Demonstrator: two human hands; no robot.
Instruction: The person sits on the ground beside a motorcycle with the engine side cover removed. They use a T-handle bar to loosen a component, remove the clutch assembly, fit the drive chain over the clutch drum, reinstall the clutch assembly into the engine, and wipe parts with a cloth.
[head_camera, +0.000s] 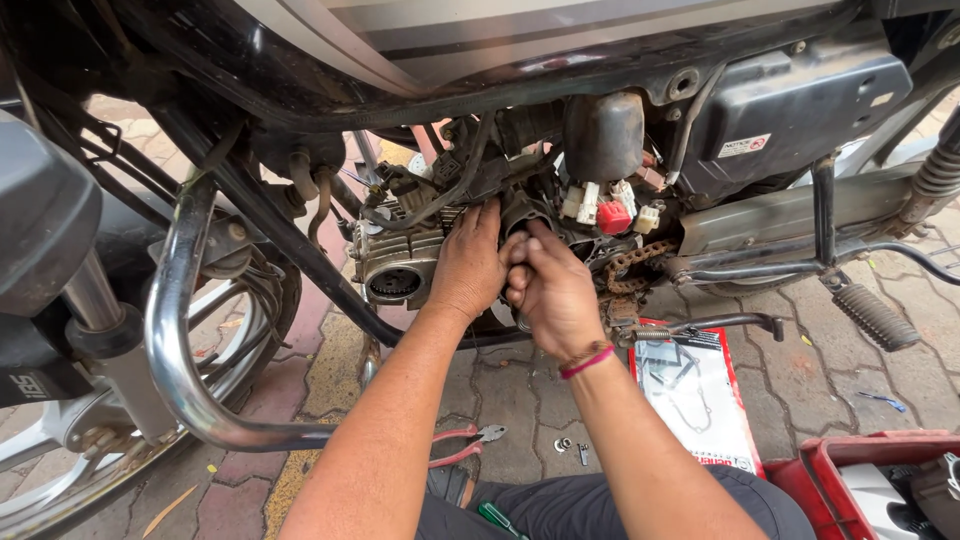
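I am pressing my left hand flat against the motorcycle engine, fingers spread loosely and lying open on the metal, gripping nothing that I can see; my right hand is sitting just beside it, touching it at the thumb, fingers curled shut around something small at the engine's side, though the thing itself is hidden inside my fist and I cannot tell what it is; a red and brown thread band is circling my right wrist. The engine is hanging in the frame under the tank, straight ahead of me, between the chrome crash guard on my left and the drive chain on my right; a red connector cap is showing just above the chain. On the paving below, red-handled pliers are lying near my left forearm; a flat gasket packet is resting beside my right forearm; a red tray is standing at the lower right.
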